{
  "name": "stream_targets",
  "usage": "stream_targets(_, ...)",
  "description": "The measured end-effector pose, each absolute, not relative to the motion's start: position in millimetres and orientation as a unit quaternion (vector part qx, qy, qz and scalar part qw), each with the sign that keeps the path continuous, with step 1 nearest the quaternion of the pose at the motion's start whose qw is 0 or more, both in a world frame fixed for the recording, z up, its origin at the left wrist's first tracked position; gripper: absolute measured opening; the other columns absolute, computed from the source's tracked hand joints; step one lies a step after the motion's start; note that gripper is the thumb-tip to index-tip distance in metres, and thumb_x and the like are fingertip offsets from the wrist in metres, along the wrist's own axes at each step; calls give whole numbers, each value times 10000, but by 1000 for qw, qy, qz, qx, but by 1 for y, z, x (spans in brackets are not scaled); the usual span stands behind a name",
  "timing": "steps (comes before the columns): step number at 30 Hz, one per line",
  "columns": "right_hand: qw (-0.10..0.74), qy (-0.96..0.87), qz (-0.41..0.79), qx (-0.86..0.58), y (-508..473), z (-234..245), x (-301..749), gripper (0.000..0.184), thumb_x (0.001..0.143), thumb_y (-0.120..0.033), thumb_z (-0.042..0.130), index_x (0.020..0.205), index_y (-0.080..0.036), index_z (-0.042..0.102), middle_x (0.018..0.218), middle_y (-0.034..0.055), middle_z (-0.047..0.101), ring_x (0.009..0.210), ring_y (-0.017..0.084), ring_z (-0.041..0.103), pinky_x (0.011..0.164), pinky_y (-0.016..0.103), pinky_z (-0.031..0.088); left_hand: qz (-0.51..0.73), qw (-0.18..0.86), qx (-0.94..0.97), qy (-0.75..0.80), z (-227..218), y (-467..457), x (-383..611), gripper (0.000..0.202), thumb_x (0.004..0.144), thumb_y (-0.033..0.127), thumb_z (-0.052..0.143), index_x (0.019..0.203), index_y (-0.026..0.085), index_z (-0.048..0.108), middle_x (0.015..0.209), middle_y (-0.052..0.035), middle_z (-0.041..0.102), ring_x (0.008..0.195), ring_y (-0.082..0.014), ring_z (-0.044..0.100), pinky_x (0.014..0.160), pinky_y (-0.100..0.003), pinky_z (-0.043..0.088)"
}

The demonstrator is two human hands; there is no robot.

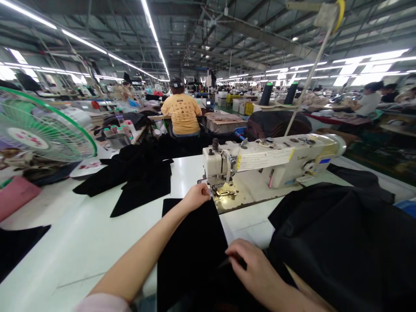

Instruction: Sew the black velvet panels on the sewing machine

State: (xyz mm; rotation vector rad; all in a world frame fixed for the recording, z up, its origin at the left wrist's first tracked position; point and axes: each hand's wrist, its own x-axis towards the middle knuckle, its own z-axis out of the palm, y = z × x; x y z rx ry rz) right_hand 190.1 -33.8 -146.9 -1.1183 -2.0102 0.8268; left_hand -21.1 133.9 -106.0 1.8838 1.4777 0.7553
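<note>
A black fabric panel [191, 242] lies on the pale table and hangs toward me, its right edge running up to the sewing machine [256, 162]. At the panel's top right corner, close beside the needle area, my left hand [197, 197] pinches the cloth with closed fingers. Lower along the same edge, my right hand [251, 262] grips the fabric between thumb and forefinger. The machine's lit metal bed [240, 190] is just right of my left hand. Whether the corner is under the presser foot, I cannot tell.
More black fabric pieces [139, 177] lie at the left, and a large black cloth heap [338, 238] covers the right side. A green-rimmed fan [42, 130] stands at far left. Ahead, a person in a yellow shirt [182, 112] sits facing away. A thread stand pole [308, 78] rises behind the machine.
</note>
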Motion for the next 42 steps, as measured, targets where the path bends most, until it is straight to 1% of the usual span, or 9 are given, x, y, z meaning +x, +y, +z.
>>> stream_targets(7, 246, -893, 93, -365, -30, -141, 202, 262, 803, 34, 493, 896, -202, 557, 852, 49, 623, 781, 226, 584, 711, 352, 496, 291, 314, 712, 557, -113, 139, -22, 137, 595, 85, 592, 594, 212, 540, 594, 36, 585, 592, -144, 551, 600, -256, 424)
stream_targets(17, 294, -883, 116, -347, -17, -149, 198, 245, 810, 20, 483, 920, -185, 560, 956, 68, 626, 881, 230, 567, 782, 376, 506, 293, 262, 704, 591, -120, 158, -9, 177, 624, 32, 594, 694, 184, 536, 571, 53, 540, 564, -125, 535, 534, -228, 367)
stream_targets(22, 289, -889, 113, -338, -16, -149, 199, 230, 815, 11, 491, 910, -187, 559, 952, 72, 623, 892, 234, 567, 809, 383, 517, 288, 222, 710, 603, -121, 158, -10, 176, 680, 39, 609, 783, 173, 557, 623, 40, 584, 586, -137, 578, 556, -235, 427)
stream_targets(25, 281, -892, 117, -335, -16, -147, 201, 223, 828, 3, 489, 912, -189, 564, 951, 72, 624, 888, 231, 567, 800, 375, 522, 297, 164, 711, 616, -112, 142, -7, 221, 713, 84, 664, 900, 162, 576, 820, -39, 652, 811, -220, 646, 735, -328, 512)
stream_targets(28, 272, -892, 130, -336, -17, -145, 203, 239, 837, 8, 480, 937, -184, 581, 986, 78, 632, 918, 231, 571, 828, 376, 524, 305, 94, 721, 615, -100, 98, -3, 283, 765, 145, 685, 1030, 157, 586, 1102, -127, 620, 1116, -314, 568, 962, -469, 459)
stream_targets(31, 253, -895, 147, -338, -18, -142, 205, 228, 859, -5, 488, 971, -168, 602, 1016, 90, 636, 947, 235, 571, 856, 382, 527, 219, 100, 833, 499, -101, 36, -2, 125, 860, 189, 618, 984, 191, 632, 1045, -88, 644, 1018, -268, 603, 906, -423, 505)
stream_targets(34, 240, -893, 162, -344, -16, -138, 204, 200, 871, -22, 510, 972, -159, 616, 1016, 95, 641, 960, 236, 576, 877, 383, 528, 138, 90, 918, 360, -120, -9, -9, 264, 880, 128, 546, 1114, 209, 639, 1168, -84, 674, 1081, -250, 618, 923, -387, 528)
stream_targets(37, 249, -890, 162, -345, -6, -136, 199, 200, 878, -25, 508, 967, -157, 629, 1035, 97, 649, 983, 233, 578, 903, 380, 526, 112, 26, 941, 318, -140, -13, -20, 444, 860, 112, 532, 1299, 165, 572, 1325, -130, 635, 1227, -302, 570, 1005, -449, 509)
stream_targets(42, 267, -890, 127, -348, 24, -137, 190, 203, 855, -20, 542, 944, -159, 660, 1040, 92, 664, 998, 225, 584, 924, 369, 526, 110, -6, 948, 300, -143, 27, -34, 424, 906, 119, 483, 1314, 162, 588, 1348, -123, 633, 1252, -291, 578, 1031, -446, 518)
